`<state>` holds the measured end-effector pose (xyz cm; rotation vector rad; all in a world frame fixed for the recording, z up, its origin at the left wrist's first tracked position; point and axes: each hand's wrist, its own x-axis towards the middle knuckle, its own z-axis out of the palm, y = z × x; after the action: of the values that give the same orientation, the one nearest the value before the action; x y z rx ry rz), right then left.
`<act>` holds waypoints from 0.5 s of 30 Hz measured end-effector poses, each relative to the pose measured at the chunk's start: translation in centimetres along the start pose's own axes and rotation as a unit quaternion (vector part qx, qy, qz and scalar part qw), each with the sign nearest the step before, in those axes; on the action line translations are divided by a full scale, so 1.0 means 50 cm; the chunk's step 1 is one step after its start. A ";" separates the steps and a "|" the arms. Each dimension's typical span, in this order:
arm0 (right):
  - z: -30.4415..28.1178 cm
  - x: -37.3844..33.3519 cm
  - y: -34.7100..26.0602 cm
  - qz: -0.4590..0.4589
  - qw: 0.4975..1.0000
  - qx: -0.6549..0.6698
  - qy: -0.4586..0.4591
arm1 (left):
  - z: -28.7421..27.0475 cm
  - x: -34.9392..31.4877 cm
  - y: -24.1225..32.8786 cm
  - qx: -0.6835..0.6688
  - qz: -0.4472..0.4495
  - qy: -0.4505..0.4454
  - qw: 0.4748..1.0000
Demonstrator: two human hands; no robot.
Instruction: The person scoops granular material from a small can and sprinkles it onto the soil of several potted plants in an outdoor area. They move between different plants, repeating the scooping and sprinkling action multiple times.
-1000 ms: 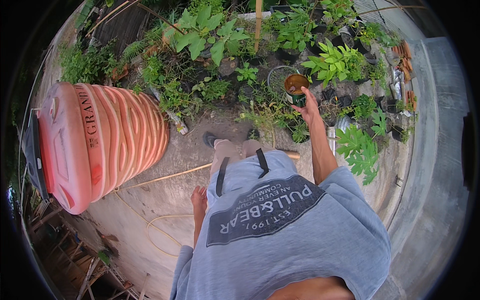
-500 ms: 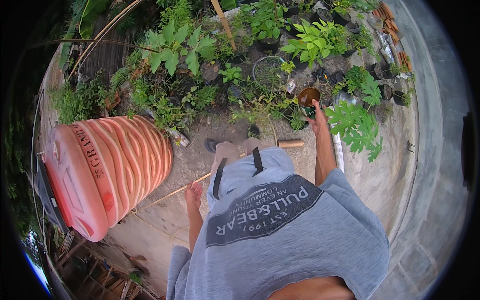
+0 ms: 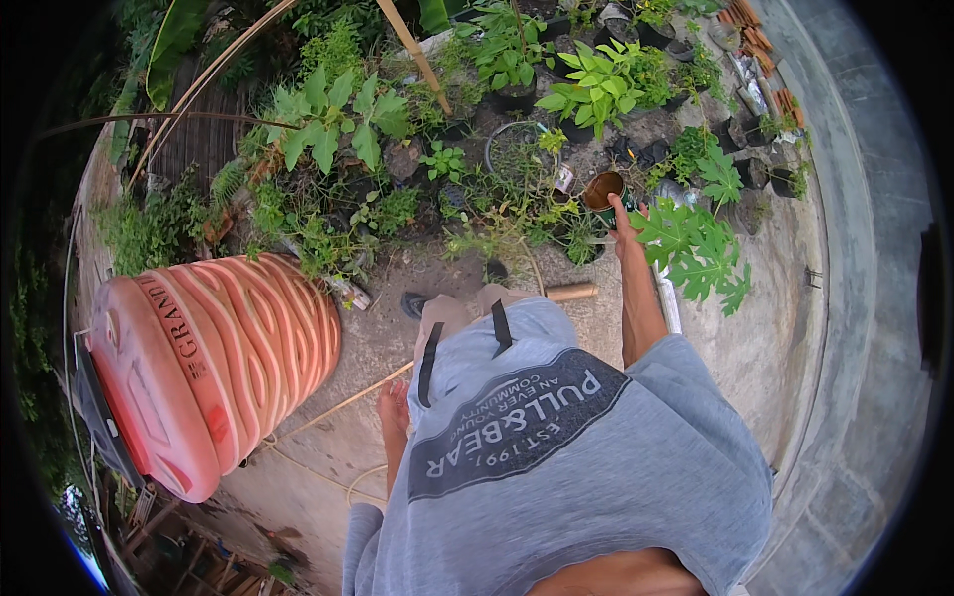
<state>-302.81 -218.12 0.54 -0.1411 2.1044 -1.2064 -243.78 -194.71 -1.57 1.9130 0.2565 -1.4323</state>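
Observation:
My right hand is closed round the side of a dark green can with a brown inside, the thumb near its rim. The can is tilted a little over low potted greenery. Liquid seems to lie in it, though I cannot tell how much. A lobed-leaf plant spreads just right of my right wrist. Down beside my shorts, my left hand hangs with loose fingers apart and nothing in it. A thin pale hose runs along the ground behind that hand.
At left stands a large pink ribbed water tank with a dark lid. Many potted plants fill the far side, with a wooden stake among them. A short brown pole lies near my feet. Stacked bricks edge the right.
The can in my right hand has moved slightly left and tips more to the left. My view has shifted a little. My left hand stays low by my side.

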 end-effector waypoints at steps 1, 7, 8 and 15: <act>0.007 0.020 0.003 -0.014 1.000 -0.009 -0.010 | -0.008 0.003 -0.007 -0.003 -0.009 0.006 1.000; 0.080 0.004 -0.118 -0.021 0.967 -0.239 0.087 | -0.013 -0.019 -0.011 -0.003 -0.036 0.017 0.999; 0.086 0.024 -0.120 -0.022 0.979 -0.187 0.076 | -0.031 0.013 -0.021 -0.018 -0.040 0.007 0.999; 0.130 0.016 -0.230 -0.052 0.980 -0.182 0.054 | -0.005 0.012 0.001 -0.045 0.018 -0.030 0.998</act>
<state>-302.13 -229.57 7.14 -0.3632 2.4238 -0.8901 -243.36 -194.75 -2.07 1.7905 0.2514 -1.4284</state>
